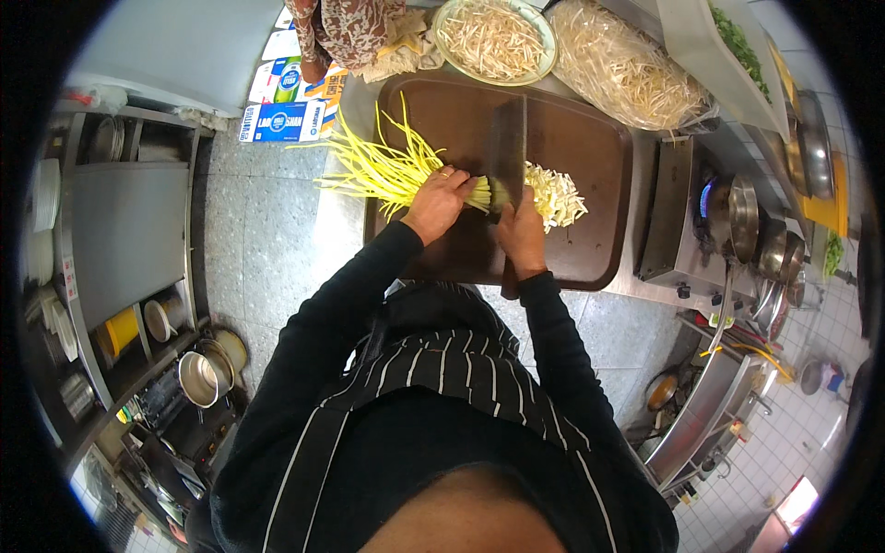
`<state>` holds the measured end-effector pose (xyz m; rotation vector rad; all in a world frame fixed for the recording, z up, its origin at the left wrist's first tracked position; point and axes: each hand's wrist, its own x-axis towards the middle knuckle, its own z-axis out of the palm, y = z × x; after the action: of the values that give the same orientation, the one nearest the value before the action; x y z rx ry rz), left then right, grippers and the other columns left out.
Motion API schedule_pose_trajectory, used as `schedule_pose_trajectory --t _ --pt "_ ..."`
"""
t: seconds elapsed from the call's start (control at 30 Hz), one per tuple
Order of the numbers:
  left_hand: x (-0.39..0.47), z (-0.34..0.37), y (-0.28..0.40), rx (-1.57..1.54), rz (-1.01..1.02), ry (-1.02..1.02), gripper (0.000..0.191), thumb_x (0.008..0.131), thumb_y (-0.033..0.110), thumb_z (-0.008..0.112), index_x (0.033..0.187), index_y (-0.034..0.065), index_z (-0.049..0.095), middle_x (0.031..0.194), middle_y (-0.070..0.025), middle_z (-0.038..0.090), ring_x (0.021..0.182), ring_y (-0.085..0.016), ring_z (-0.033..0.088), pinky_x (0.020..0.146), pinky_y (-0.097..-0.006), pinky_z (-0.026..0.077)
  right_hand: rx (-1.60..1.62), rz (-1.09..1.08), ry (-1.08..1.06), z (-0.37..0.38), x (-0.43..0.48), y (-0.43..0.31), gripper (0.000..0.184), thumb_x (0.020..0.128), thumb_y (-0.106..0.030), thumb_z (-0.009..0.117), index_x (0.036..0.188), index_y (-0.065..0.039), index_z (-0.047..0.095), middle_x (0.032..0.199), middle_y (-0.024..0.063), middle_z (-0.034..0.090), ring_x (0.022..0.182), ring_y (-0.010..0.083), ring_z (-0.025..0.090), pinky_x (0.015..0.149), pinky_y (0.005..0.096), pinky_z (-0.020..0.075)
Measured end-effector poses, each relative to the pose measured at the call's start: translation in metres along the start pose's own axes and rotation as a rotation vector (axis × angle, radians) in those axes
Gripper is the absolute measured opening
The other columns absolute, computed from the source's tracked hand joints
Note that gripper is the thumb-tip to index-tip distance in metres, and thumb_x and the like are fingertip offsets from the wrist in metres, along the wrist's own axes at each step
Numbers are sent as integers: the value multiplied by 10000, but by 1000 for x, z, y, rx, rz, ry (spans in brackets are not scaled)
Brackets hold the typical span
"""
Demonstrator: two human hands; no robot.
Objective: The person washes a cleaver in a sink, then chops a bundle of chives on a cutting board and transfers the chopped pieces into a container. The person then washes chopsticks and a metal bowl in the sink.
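A bundle of long yellow-green stalks, which look like yellow chives (387, 166), lies across a dark brown board or tray (581, 256). My left hand (439, 200) presses down on the bundle near its cut ends, fingers bent over the stalks. In my right hand (522, 231) is a cleaver (510, 142), its broad blade upright just to the right of the cut ends. A small pile of short chopped pieces (556, 197) rests on the far side of the blade. The lower part of the blade is partly hidden by my right hand.
Behind the board stand a bowl of bean sprouts (492, 41) and a clear plastic bag of sprouts (622, 69). At the right, a lit gas burner (706, 199) heats a metal pan (743, 218). Beer cartons (283, 121) lie at the back left, beside another person's patterned sleeve (352, 31).
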<state>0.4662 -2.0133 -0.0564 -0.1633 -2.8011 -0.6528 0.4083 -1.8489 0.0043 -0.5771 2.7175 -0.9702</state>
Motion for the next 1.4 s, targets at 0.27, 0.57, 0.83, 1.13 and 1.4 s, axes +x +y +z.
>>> schedule_pose_trajectory --t 0.27,0.57,0.83,1.13,1.4 --pt "19 12 18 28 -123 -12 490 720 135 693 1168 -21 572 1048 -118 543 989 -294 516 866 -385 431 -41 -33 -11 -51 -36 -5 282 886 -101 544 1117 15 430 675 282 590 657 481 583 543 527 443" --pt "16 6 14 -169 -146 -86 413 685 32 698 1069 -37 563 1081 -166 533 1035 -366 499 935 -425 406 -148 48 -200 -34 -36 -2 271 855 -85 540 1088 2 433 741 273 622 705 456 609 607 529 472" --pt "18 11 10 -168 -100 9 344 680 -31 634 1021 -22 590 1030 -155 548 993 -368 513 915 -423 415 -89 2 -84 -6 -5 3 266 866 -103 521 1088 15 435 722 258 623 695 445 617 611 525 474" --pt "14 5 13 -167 -49 -117 338 687 -38 602 1025 -29 598 1023 -158 556 985 -364 526 900 -405 429 -133 41 -45 10 13 -5 317 822 -86 552 1100 1 428 730 278 620 695 462 607 603 532 472" --pt "19 4 18 -135 -161 -131 502 715 89 707 1169 -45 540 1160 -187 534 1106 -366 497 1022 -408 371 0 -72 77 -32 -11 1 332 871 -107 545 1166 -12 427 727 267 613 674 455 602 579 520 457"
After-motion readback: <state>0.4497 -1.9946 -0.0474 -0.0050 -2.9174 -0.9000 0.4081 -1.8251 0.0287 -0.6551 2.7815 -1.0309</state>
